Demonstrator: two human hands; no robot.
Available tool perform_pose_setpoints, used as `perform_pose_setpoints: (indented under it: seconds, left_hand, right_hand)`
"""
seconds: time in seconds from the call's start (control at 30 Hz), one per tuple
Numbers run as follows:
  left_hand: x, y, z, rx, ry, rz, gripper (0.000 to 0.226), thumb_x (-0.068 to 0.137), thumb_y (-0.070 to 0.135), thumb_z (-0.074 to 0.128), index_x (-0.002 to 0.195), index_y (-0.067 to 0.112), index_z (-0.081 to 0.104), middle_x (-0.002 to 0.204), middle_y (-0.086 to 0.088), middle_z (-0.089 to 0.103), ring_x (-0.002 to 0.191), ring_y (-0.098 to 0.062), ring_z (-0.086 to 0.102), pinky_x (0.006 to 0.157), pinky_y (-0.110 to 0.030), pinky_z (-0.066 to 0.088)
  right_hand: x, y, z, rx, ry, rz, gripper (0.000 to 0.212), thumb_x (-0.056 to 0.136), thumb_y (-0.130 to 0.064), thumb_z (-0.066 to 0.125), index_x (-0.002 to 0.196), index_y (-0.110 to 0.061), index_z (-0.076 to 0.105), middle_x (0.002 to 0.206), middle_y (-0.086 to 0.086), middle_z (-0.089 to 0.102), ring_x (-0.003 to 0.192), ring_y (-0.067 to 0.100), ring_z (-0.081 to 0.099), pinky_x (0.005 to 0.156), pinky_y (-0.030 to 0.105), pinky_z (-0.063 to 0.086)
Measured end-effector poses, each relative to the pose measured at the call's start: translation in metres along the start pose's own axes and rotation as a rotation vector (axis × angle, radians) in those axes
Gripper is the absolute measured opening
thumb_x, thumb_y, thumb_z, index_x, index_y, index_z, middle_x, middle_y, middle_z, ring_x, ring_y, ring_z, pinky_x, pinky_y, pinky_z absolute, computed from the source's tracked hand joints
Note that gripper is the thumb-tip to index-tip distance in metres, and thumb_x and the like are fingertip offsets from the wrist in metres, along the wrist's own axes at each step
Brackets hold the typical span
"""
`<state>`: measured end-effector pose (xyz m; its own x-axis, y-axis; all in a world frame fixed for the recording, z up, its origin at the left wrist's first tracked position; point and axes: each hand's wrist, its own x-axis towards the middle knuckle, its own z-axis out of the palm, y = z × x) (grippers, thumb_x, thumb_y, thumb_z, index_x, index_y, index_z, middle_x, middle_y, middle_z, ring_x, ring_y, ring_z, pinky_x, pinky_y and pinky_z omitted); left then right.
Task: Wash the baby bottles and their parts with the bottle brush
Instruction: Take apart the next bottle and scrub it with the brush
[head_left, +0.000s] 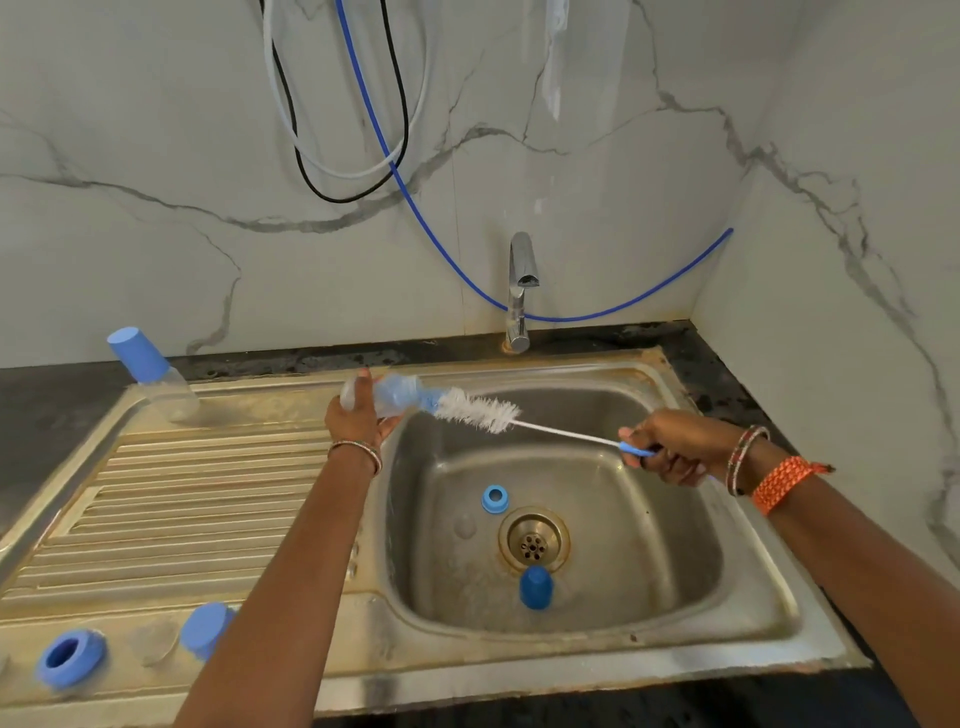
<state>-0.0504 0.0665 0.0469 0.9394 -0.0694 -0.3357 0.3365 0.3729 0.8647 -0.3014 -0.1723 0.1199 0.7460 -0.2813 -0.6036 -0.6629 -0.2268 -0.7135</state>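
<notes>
A: At a steel sink (675, 519), a person's left hand (358, 415) grips a clear bottle (387, 397) over the basin's far-left corner, while the right hand (670, 447) is curled round the blue handle of the brush (478, 410). What is the step here?

B: Scrubbing the inside, as I read it. The blue tip of the brush sits in the bottle's mouth; the white bristles are mostly outside. To do it well, I'd push the brush to the bottom, twist it as it travels, keep the bottle steady over the basin, and not bend the thin wire stem.

A: And the count?

B: Two bottles: the one in hand, and a capped bottle (156, 379) standing at the drainboard's far-left corner. Two loose blue caps: one cap (536, 587) in the basin just on the near side of the drain (532, 540), another cap (205, 629) on the sink's near-left rim. Two blue rings: a small ring (494, 500) just left of the drain, a larger ring (70, 657) left of that rim cap. One brush, one tap (521, 291) behind the basin. A pale shape left of the drain may be a teat; I cannot tell.
</notes>
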Motion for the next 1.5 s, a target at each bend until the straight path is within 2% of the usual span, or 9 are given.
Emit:
perform_pose_setpoints:
  seconds: [0.3,0.47,0.63,0.8,1.0,1.1,1.2,1.33,1.5]
  left_hand:
    - [-0.011,-0.009,0.012,0.227,0.115,0.012,0.052,0.086,0.044,0.064,0.12,0.007,0.049,0.114,-0.014,0.054,0.097,-0.03,0.056,0.065,-0.04,0.055]
    - [-0.013,-0.004,0.01,0.175,0.138,-0.108,0.06,0.087,0.044,0.062,0.13,0.007,0.042,0.125,-0.017,0.05,0.106,-0.035,0.057,0.064,-0.039,0.054]
    - [-0.019,0.0,0.008,0.132,0.103,-0.18,0.056,0.089,0.035,0.063,0.132,0.008,0.04,0.119,-0.016,0.052,0.102,-0.034,0.06,0.068,-0.039,0.053]
    - [0.028,0.014,-0.025,0.168,0.091,-0.233,0.06,0.091,0.05,0.05,0.14,0.019,0.037,0.138,-0.009,0.048,0.116,-0.028,0.057,0.058,-0.033,0.055]
    - [-0.031,0.004,0.024,0.278,-0.363,-0.294,0.009,0.096,0.022,0.049,0.092,0.015,0.055,0.12,-0.012,0.054,0.086,-0.021,0.06,0.064,-0.033,0.059]
    - [-0.058,-0.007,0.042,0.151,-0.492,-0.371,0.002,0.09,0.014,0.056,0.09,0.012,0.055,0.119,-0.017,0.051,0.092,-0.031,0.056,0.056,-0.039,0.058]
    - [-0.069,-0.007,0.046,0.112,-0.499,-0.311,0.006,0.09,0.016,0.06,0.091,0.011,0.056,0.11,-0.016,0.055,0.091,-0.029,0.057,0.06,-0.04,0.057]
    - [-0.077,-0.008,0.043,0.103,-0.448,-0.15,0.026,0.09,0.02,0.062,0.108,0.006,0.048,0.115,-0.014,0.052,0.097,-0.028,0.057,0.059,-0.038,0.06]
    - [-0.081,-0.011,0.037,0.229,-0.329,0.077,0.033,0.092,0.017,0.059,0.111,0.013,0.032,0.117,-0.008,0.042,0.102,-0.023,0.052,0.064,-0.031,0.057]
  right_hand:
    - [-0.032,0.028,0.011,-0.11,0.301,-0.097,0.041,0.097,-0.034,0.048,0.076,-0.009,0.073,0.043,-0.004,0.033,0.032,0.006,0.024,0.035,0.015,0.023]
    - [-0.05,0.03,0.025,-0.149,0.389,-0.153,0.045,0.09,-0.046,0.054,0.072,-0.01,0.074,0.04,-0.006,0.034,0.032,0.005,0.025,0.035,0.014,0.025]
    - [-0.06,0.035,0.037,-0.15,0.45,-0.194,0.037,0.091,-0.035,0.058,0.072,-0.008,0.074,0.038,-0.005,0.037,0.027,0.002,0.028,0.035,0.007,0.028]
    - [-0.08,0.067,0.016,-0.232,0.687,-0.153,0.034,0.091,-0.037,0.059,0.064,-0.021,0.072,0.052,0.001,0.051,0.05,0.015,0.045,0.055,0.028,0.035]
    - [-0.042,0.056,0.06,-0.2,0.769,-0.293,0.024,0.093,-0.023,0.055,0.074,-0.01,0.063,0.068,0.007,0.061,0.061,0.018,0.055,0.061,0.03,0.047]
    - [-0.026,0.03,0.09,-0.26,0.853,-0.395,0.019,0.093,-0.017,0.054,0.08,-0.009,0.066,0.068,0.004,0.061,0.063,0.02,0.053,0.062,0.033,0.046]
    - [-0.021,0.015,0.109,-0.252,0.845,-0.416,0.021,0.093,-0.016,0.049,0.084,-0.012,0.067,0.071,0.009,0.064,0.068,0.029,0.06,0.067,0.044,0.053]
    - [-0.019,0.0,0.118,-0.283,0.829,-0.413,0.037,0.095,-0.016,0.044,0.127,-0.024,0.059,0.093,0.011,0.068,0.078,0.03,0.06,0.067,0.034,0.049]
    - [-0.022,-0.012,0.121,-0.372,0.875,-0.44,0.046,0.096,-0.013,0.04,0.137,-0.032,0.048,0.073,0.002,0.054,0.063,0.021,0.05,0.058,0.029,0.038]
